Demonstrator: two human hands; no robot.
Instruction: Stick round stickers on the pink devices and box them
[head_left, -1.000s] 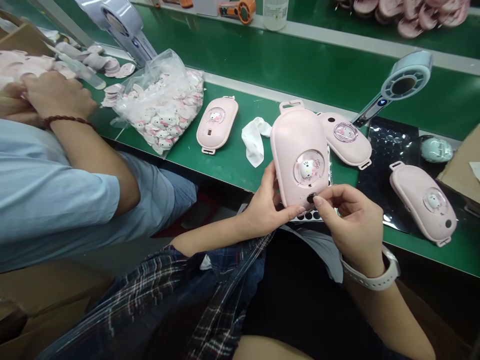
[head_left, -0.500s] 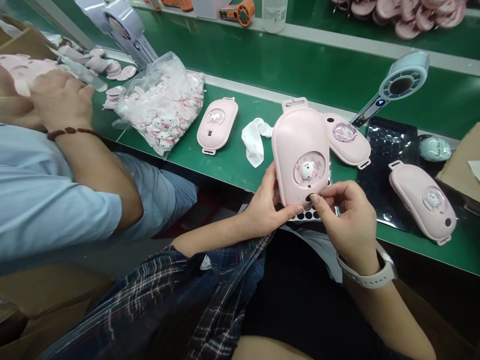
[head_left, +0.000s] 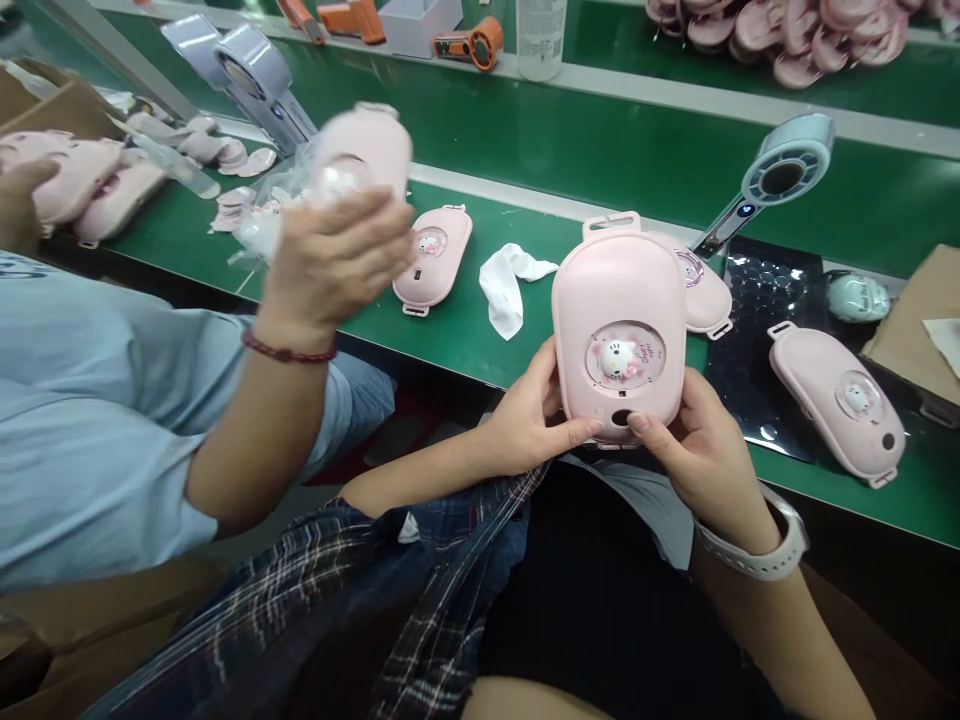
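Both hands hold a pink rounded plastic case [head_left: 577, 280] upright above the green bench's front edge. It has a strap loop on top, an oval recess with a white cat figure [head_left: 616, 360], and a dark round sticker [head_left: 622, 417] near its bottom. My left hand [head_left: 529, 420] is closed around the lower left edge, its thumb across the front corner. On the lower right, my right hand [head_left: 705, 455] grips the edge with its thumb at the sticker. Fingers behind the case are hidden. Partly behind it lies another pink case [head_left: 707, 300].
A white cloth [head_left: 504, 290] and a pink case [head_left: 433, 258] lie to the left; one more pink case [head_left: 836, 405] is at right. A handheld fan [head_left: 784, 175] stands behind. At left, a co-worker's hand [head_left: 337, 260] carries a blurred pink case over the bench.
My right hand has gone from pinching at the dark sticker to gripping the case's right edge, thumb still by the sticker. The co-worker's arm has swung right, lifting a pink case.
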